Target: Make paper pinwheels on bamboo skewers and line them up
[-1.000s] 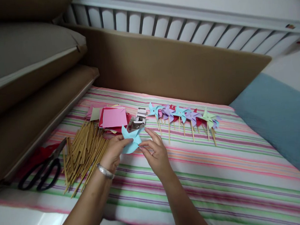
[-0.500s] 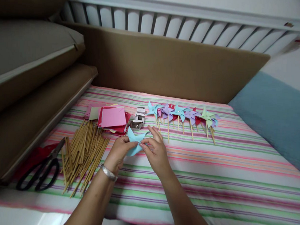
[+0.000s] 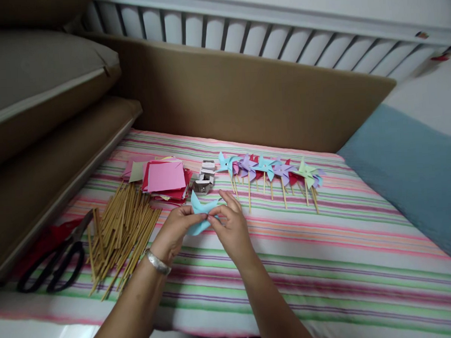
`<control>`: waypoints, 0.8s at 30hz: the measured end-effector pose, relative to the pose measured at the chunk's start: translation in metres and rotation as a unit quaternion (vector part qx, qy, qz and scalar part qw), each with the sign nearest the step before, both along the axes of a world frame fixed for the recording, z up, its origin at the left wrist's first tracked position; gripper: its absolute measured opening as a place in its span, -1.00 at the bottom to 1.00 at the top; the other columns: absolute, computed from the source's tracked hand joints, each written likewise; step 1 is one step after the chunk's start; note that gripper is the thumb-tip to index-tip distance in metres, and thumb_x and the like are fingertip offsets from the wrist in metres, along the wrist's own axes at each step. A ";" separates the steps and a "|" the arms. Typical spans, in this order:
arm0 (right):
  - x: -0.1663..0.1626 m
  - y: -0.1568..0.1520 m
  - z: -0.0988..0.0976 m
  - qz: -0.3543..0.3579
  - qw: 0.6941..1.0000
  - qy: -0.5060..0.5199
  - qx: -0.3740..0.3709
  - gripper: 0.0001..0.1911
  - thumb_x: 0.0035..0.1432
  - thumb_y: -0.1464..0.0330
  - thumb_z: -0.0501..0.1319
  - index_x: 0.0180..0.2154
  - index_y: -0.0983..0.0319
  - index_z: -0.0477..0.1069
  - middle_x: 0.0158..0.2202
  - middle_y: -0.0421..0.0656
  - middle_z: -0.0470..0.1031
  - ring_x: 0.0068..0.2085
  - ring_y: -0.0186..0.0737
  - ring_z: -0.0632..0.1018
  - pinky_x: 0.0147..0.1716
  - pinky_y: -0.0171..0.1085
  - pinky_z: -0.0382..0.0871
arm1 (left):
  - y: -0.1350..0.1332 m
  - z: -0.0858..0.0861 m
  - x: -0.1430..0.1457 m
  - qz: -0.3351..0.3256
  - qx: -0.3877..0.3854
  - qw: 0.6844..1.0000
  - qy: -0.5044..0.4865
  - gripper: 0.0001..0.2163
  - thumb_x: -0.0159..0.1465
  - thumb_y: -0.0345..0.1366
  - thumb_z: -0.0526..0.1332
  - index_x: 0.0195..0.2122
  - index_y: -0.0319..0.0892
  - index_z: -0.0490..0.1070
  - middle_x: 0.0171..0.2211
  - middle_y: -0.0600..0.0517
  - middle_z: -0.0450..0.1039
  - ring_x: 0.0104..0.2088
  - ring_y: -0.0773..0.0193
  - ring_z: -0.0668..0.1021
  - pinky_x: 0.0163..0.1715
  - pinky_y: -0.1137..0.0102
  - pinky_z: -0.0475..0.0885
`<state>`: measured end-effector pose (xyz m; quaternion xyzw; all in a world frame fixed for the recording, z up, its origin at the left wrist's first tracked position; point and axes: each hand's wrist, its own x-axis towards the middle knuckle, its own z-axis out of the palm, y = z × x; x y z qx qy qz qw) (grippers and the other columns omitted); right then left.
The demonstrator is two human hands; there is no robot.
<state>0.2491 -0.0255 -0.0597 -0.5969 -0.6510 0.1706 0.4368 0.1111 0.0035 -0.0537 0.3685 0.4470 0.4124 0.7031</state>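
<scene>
Both my hands meet over a light blue folded paper pinwheel [image 3: 199,208] just above the striped cloth [image 3: 326,254]. My left hand [image 3: 174,231], with a silver bracelet on the wrist, pinches the paper's left side. My right hand [image 3: 230,227] pinches its centre with thumb and forefinger, the other fingers loosely spread. A pile of wooden sticks [image 3: 119,233] lies just left of my left hand. Behind the paper sits a small silver object [image 3: 204,177], and a stack of pink and red paper squares [image 3: 165,177] lies beside it.
A row of finished pinwheels on sticks [image 3: 270,173] lies at the back centre. Black scissors [image 3: 52,263] rest on red paper at the far left. Brown cushions stand along the left and back, and a blue pillow [image 3: 416,175] is at the right.
The two hands have drawn closer together on the blue paper, folding its points toward the centre. The camera view has shifted slightly; nothing else on the cloth moved.
</scene>
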 end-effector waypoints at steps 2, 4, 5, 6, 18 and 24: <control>0.000 -0.001 0.000 0.001 1.000 0.007 -0.002 -0.94 0.01 0.44 0.23 -0.45 0.17 0.46 0.19 -0.05 0.24 0.24 0.00 0.16 0.14 0.09 0.09 | 0.000 0.000 0.001 0.003 0.003 1.000 -0.001 -0.80 -0.15 -0.31 0.40 -0.48 -0.26 0.56 -0.55 0.02 0.52 -0.58 0.39 0.44 -0.53 0.50 0.26; 0.002 -0.001 0.002 0.003 1.000 0.028 -0.011 -0.96 -0.02 0.43 0.25 -0.44 0.17 0.45 0.19 -0.05 0.25 0.23 0.00 0.20 0.13 0.06 0.12 | 0.000 -0.001 0.001 0.013 0.004 1.000 0.004 -0.81 -0.16 -0.31 0.41 -0.49 -0.26 0.56 -0.55 0.00 0.52 -0.58 0.37 0.45 -0.53 0.49 0.27; 0.005 -0.001 0.004 -0.003 0.999 0.046 -0.016 -0.96 -0.03 0.42 0.26 -0.43 0.17 0.45 0.18 -0.05 0.26 0.21 0.00 0.22 0.14 0.06 0.12 | 0.000 -0.001 0.000 0.019 0.003 1.000 0.010 -0.81 -0.16 -0.31 0.41 -0.50 -0.27 0.55 -0.56 0.00 0.53 -0.58 0.37 0.45 -0.53 0.49 0.27; 0.008 0.000 0.006 -0.012 0.997 0.069 -0.019 -0.94 -0.03 0.41 0.26 -0.40 0.17 0.45 0.16 -0.04 0.28 0.20 -0.01 0.26 0.14 0.05 0.12 | 0.001 -0.001 0.000 0.025 0.001 1.000 0.015 -0.81 -0.16 -0.31 0.41 -0.51 -0.27 0.55 -0.57 -0.01 0.53 -0.59 0.36 0.45 -0.53 0.48 0.28; 0.058 0.000 0.001 -0.033 0.965 -0.072 -0.249 -0.86 -0.02 0.43 0.18 -0.42 0.14 0.50 -0.42 -0.18 0.57 -0.36 -0.15 0.55 -0.40 -0.24 0.35 | 0.013 0.016 -0.031 0.228 0.040 0.971 -0.057 -0.83 -0.19 -0.37 0.42 -0.55 -0.23 0.49 -0.58 0.08 0.51 -0.51 0.33 0.50 -0.38 0.43 0.41; 0.053 -0.003 -0.012 0.013 0.953 -0.128 -0.274 -0.72 -0.11 0.57 0.15 -0.44 0.11 0.52 -0.41 -0.21 0.58 -0.36 -0.21 0.53 -0.41 -0.30 0.26 | 0.011 0.014 -0.028 0.196 0.000 0.980 -0.046 -0.81 -0.19 -0.35 0.42 -0.52 -0.26 0.50 -0.55 0.04 0.53 -0.52 0.32 0.50 -0.42 0.42 0.41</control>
